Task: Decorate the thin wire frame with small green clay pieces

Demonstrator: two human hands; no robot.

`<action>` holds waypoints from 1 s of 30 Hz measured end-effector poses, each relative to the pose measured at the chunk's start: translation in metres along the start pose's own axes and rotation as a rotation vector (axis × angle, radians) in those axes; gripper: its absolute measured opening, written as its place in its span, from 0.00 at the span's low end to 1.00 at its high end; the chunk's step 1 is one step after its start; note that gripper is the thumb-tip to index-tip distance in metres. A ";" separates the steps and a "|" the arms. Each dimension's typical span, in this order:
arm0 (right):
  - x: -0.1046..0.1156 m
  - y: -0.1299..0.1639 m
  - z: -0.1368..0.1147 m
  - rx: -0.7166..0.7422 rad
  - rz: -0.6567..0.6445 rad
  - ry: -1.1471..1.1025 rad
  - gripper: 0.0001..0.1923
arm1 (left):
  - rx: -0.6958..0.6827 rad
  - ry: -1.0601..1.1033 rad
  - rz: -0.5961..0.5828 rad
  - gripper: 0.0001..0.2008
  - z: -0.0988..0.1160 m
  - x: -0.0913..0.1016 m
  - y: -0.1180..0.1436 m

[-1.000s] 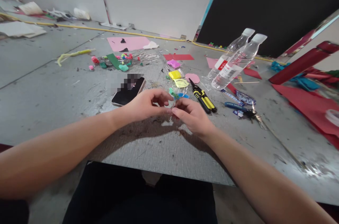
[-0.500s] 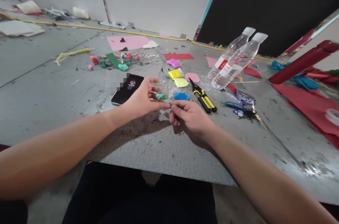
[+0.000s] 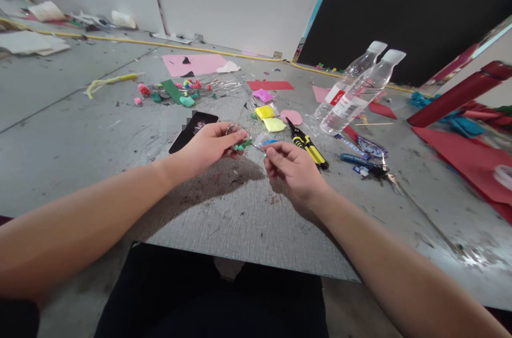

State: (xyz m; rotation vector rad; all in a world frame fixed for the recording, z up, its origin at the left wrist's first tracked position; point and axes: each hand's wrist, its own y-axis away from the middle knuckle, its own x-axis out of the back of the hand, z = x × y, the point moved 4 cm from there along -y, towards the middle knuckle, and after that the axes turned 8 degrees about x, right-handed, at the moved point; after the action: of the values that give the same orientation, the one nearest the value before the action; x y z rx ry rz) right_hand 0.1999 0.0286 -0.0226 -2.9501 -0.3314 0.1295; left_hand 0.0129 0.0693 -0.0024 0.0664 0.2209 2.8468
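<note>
Closed in a pinch, my left hand (image 3: 216,141) holds a thin wire loop (image 3: 248,131) that curves above its fingertips. Green clay bits (image 3: 242,145) sit on the wire by those fingers. A straight end of the wire reaches across to my right hand (image 3: 294,170), whose thumb and forefinger are pressed together on it. Just behind the right fingertips lies a blue clay packet (image 3: 270,141), partly covered. A black phone (image 3: 186,138) rests beyond my left wrist, and black-and-yellow pliers (image 3: 308,147) lie past my right hand.
Yellow clay packets (image 3: 264,112) and a pink clay disc (image 3: 291,117) lie behind my hands. Two plastic bottles (image 3: 344,106) stand at right, near blue-handled pliers (image 3: 362,162) and red paper (image 3: 460,162). Wires with colourful clay (image 3: 192,87) lie at the back left.
My hands have drawn apart. The left fingers, spread before, have closed on the wire loop, which now shows clearly; the right hand has shifted slightly right.
</note>
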 end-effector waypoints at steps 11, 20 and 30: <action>0.003 0.000 -0.003 0.045 0.017 0.176 0.17 | -0.053 -0.117 -0.046 0.10 0.002 0.003 -0.001; 0.005 -0.001 0.002 0.008 0.070 0.110 0.15 | -0.127 -0.209 -0.066 0.09 0.004 0.001 0.002; 0.002 0.000 0.001 -0.046 0.021 0.020 0.19 | -0.193 -0.305 -0.085 0.07 0.010 -0.002 0.006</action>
State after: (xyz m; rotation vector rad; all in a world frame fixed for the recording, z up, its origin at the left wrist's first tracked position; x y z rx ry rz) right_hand 0.2020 0.0292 -0.0237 -2.9985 -0.3052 0.0963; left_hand 0.0136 0.0645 0.0084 0.4353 -0.1120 2.7118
